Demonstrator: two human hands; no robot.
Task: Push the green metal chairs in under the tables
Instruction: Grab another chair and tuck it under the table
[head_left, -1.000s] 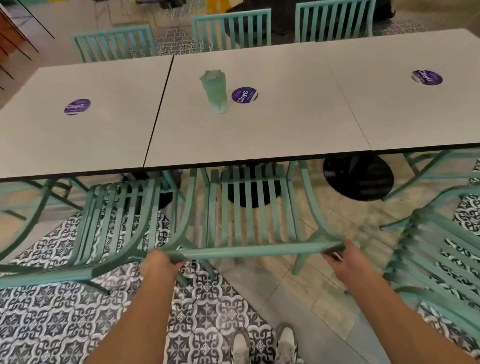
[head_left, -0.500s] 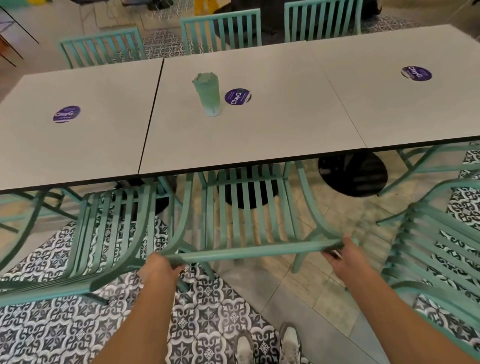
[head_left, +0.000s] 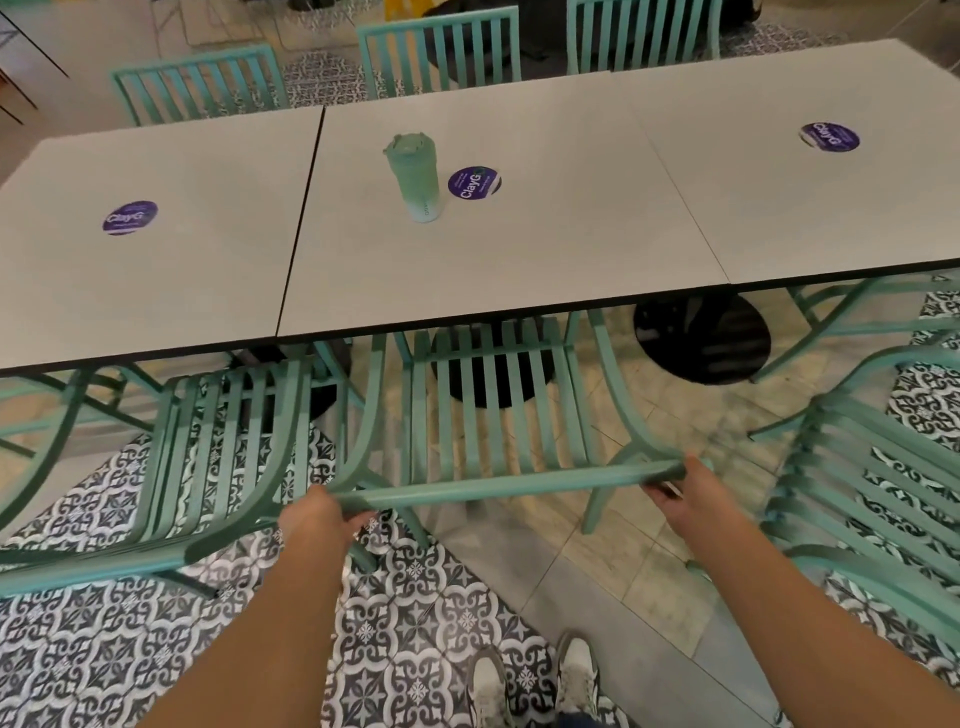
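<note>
Since a second ago the middle chair (head_left: 493, 415) has slid a little further under the bench (head_left: 519, 260), with your hands riding along on its top rail.

From the head camera, both your arms reach forward and down. Your left hand (head_left: 317, 519) curls round the left end of the top rail (head_left: 509, 483), and your right hand (head_left: 685, 493) grips the right end, fingers wrapped under it. The rail runs straight between your two hands.

On the bench a green bottle (head_left: 415, 176) stands upright with its lid on; you cannot see what it holds. A purple sticker (head_left: 474, 182) lies just beside it.

The chair's seat front sits beneath the bench edge, its back toward you. A second chair (head_left: 218, 457) stands just to its left, another chair (head_left: 872, 483) to its right.
</note>
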